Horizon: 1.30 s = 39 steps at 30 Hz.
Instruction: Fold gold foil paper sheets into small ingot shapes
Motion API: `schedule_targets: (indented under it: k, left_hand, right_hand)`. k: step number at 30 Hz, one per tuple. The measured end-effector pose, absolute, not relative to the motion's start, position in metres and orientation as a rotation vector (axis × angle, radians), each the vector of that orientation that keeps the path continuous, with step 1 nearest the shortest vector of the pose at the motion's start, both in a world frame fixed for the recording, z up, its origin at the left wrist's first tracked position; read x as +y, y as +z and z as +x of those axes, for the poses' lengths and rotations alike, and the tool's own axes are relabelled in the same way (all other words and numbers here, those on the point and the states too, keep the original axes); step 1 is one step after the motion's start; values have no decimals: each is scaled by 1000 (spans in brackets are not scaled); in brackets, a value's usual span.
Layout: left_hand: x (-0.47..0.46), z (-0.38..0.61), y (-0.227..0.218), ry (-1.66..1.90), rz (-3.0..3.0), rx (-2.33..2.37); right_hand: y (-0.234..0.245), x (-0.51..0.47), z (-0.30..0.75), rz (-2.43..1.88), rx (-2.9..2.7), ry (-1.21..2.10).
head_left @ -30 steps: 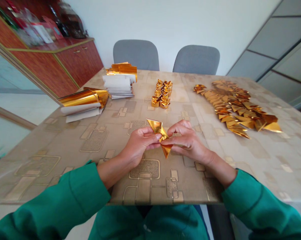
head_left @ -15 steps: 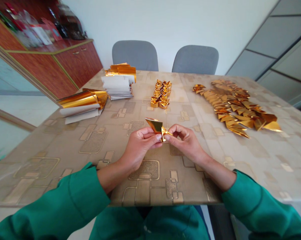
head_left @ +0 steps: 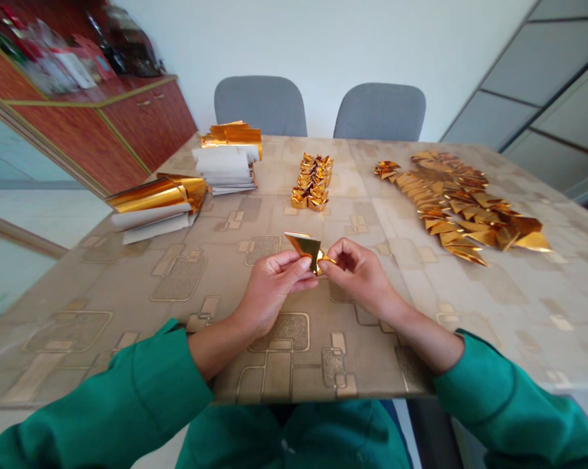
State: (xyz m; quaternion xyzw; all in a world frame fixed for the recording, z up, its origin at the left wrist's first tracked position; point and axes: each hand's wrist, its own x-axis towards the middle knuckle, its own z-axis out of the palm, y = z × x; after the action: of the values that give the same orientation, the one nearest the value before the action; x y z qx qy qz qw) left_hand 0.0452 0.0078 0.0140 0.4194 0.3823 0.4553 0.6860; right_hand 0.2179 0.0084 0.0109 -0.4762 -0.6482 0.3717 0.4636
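A folded piece of gold foil paper point(head_left: 307, 249) is held up between my two hands, above the front middle of the table. My left hand point(head_left: 279, 273) pinches its left and lower part with thumb and fingers. On the other side, my right hand point(head_left: 359, 270) grips the small right tip between thumb and forefinger. The upper left of the piece stands out as a pointed flap, with a dark reflection on its face. Beyond my hands, two rows of small folded gold paper pieces point(head_left: 312, 182) sit close together.
At the back left lie a stack of gold and white paper sheets point(head_left: 225, 166) and a curled bundle of them point(head_left: 159, 205). A spread of pointed folded gold pieces point(head_left: 462, 205) covers the right side. Two grey chairs point(head_left: 259, 107) stand behind the patterned table point(head_left: 176, 352).
The foil paper has turned slightly in my fingers, so its dark face shows wider and the bright right part less. Both hands stay closed on it. The view has shifted a little.
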Motion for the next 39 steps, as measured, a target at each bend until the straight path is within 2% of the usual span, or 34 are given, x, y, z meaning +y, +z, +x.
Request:
schedule_targets:
  k: [13, 17, 25, 39]
  left_hand:
    - [8, 44, 12, 909, 931, 879]
    - [7, 44, 12, 889, 933, 897]
    - [12, 44, 11, 950, 812, 918]
    - [8, 47, 8, 906, 897, 933]
  right_hand:
    - [18, 4, 221, -1184, -1902, 615]
    - [17, 4, 220, -1219, -1882, 650]
    - [15, 6, 222, -1083, -1785, 927]
    - [8, 2, 213, -1252, -1783, 832]
